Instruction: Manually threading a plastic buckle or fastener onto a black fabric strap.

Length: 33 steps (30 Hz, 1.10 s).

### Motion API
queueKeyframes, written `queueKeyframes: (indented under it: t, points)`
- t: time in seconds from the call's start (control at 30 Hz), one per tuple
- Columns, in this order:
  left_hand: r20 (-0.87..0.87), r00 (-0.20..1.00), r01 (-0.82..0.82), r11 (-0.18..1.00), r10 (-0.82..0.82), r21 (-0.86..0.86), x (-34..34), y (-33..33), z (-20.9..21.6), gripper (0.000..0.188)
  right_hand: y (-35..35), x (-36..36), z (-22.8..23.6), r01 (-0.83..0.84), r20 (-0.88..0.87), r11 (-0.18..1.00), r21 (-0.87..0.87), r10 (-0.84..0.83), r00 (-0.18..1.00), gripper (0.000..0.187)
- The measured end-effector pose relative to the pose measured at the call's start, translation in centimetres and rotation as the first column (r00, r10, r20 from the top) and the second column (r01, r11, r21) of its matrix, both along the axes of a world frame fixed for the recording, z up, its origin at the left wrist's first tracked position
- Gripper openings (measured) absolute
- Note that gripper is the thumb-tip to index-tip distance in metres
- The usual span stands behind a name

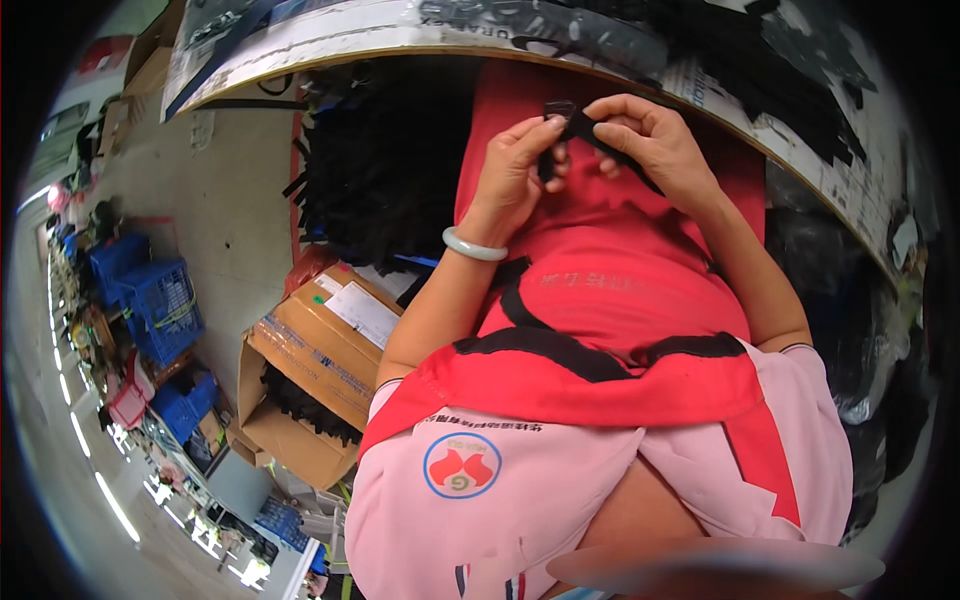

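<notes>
Both hands meet over the lap, close to the far table edge, and both are pinched on the same small black strap piece. The left hand grips its lower end with thumb and fingertips closed round it, a pale green bangle sitting on that wrist. The right hand has its fingers curled over the upper end, where a dark strip trails down to the right across the red apron. Held up like this between the two hands, the piece sits clear of the lap, probably so that both ends can be worked at once.

Just left of the hands a heap of black strips hangs in easy reach of the left arm. Nearer and further left an open cardboard box holds more dark pieces. The curved table edge runs along the far side with black offcuts scattered on top. Well off to the left, blue crates stand on the floor
</notes>
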<state>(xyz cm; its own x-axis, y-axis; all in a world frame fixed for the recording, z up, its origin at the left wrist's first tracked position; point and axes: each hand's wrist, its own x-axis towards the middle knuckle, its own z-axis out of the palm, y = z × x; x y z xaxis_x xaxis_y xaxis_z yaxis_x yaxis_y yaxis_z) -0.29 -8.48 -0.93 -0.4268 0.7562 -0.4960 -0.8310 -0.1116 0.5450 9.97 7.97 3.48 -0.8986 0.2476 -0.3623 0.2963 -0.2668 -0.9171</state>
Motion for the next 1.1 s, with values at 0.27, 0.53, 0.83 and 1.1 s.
queueKeyframes:
  t: [0.27,0.53,0.83,1.1]
  points:
    - [-0.548,0.834,-0.133,0.986,0.057,-0.099,2.1,0.6,-0.2,0.019,0.1,0.6,-0.8,-0.001,0.109,0.955,-0.296,0.035,0.993,0.016]
    - [-0.835,0.541,-0.275,0.960,0.103,-0.060,2.5,1.4,-0.9,0.018,-1.3,0.2,-1.8,0.183,0.041,0.872,-0.454,-0.185,0.982,0.016]
    - [-0.999,0.039,-0.292,0.957,0.007,-0.005,1.8,1.1,-0.9,0.016,-1.9,-0.4,-1.8,0.250,-0.053,0.951,-0.180,-0.263,0.963,0.029]
    - [-0.999,-0.032,-0.213,0.977,-0.041,-0.034,1.9,0.8,-1.3,0.017,-1.5,-0.5,-2.9,0.169,-0.102,0.982,-0.090,-0.178,0.979,0.034]
